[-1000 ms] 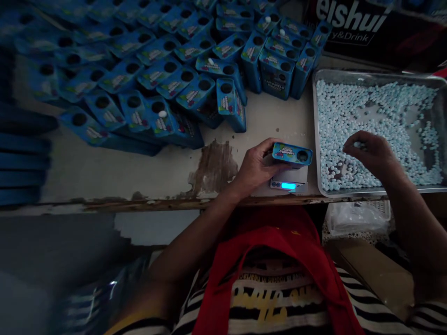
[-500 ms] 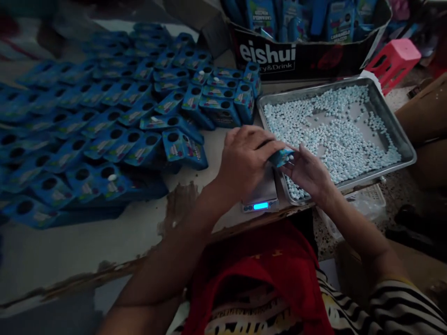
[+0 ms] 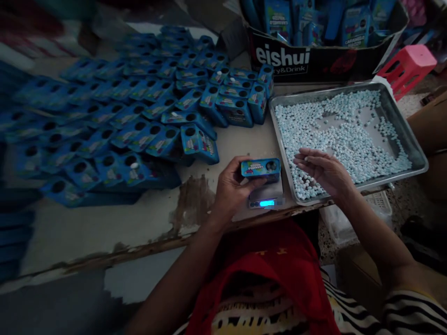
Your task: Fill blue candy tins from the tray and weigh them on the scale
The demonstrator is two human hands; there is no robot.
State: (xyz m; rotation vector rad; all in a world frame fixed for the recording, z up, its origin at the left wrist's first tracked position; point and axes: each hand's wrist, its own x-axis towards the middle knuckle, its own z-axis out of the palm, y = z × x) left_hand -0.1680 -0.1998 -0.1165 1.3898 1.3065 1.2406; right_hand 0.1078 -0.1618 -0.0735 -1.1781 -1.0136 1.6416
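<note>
In the head view, the left hand is wrapped around a blue box, its round opening facing up, above the scale; contact between box and scale is unclear. At the box's three o'clock, the right hand hovers half-curled over the tray, a pale pellet by its fingertips, its grip hard to tell. Probably best: hold the box level, cup pellets close over the opening, and let go of the box before trusting any reading.
</note>
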